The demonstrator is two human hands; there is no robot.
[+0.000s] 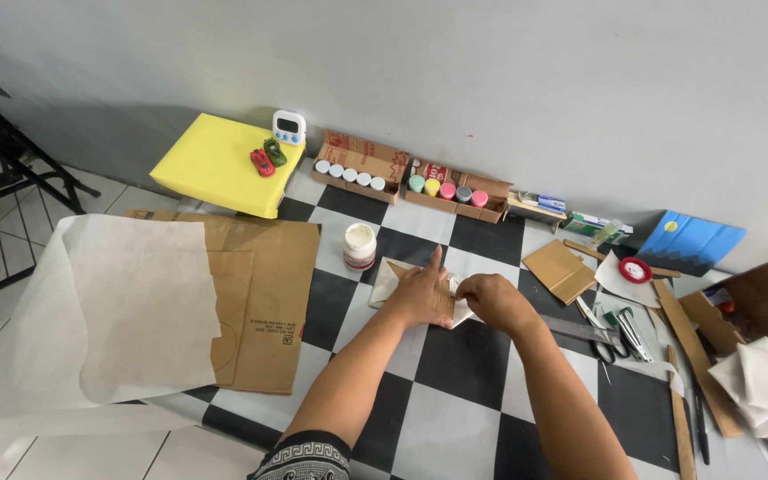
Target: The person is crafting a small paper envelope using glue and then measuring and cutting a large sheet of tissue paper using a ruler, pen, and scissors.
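— Two hands on what?
— Left hand (421,295) flat, right hand (489,300) pinching cardboard piece (395,278) wrapped in white paper, mid-floor.
— Nearby?
— White jar (359,245) just left; scissors (613,333) right; paint boxes (411,180) far.

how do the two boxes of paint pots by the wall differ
The left box holds pots with white lids; the right box holds pots with green, yellow, pink, grey and pink lids. The left box sits nearer the yellow block; the right one nearer the blue sheet. Both are open brown cardboard.
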